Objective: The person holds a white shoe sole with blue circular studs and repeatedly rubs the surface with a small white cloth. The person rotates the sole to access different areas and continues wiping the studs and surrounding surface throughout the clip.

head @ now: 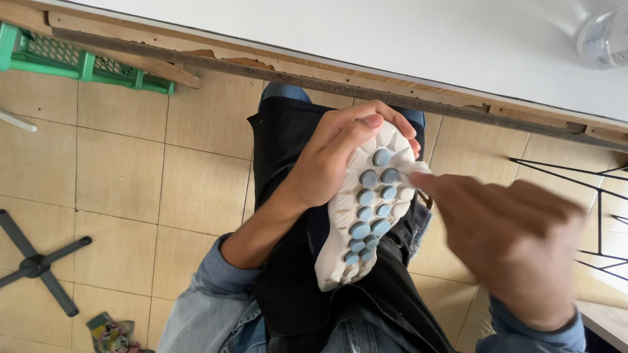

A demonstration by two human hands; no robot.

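Observation:
A white shoe (340, 232) lies sole-up on my lap, its sole studded with several round blue pads. My left hand (327, 160) grips the front of the shoe, thumb across the toe and fingers curled around the far side. My right hand (513, 238), blurred, pinches a small white cloth or wipe (413, 168) against the sole near the toe. A black apron or cloth (291, 287) covers my lap under the shoe.
A white table top (392, 39) with a worn wooden edge runs across the top; a clear bottle (605, 39) stands at its right. A green plastic crate (72, 59) is at upper left. A black chair base (39, 265) rests on the tiled floor at left, a black wire rack (598, 216) at right.

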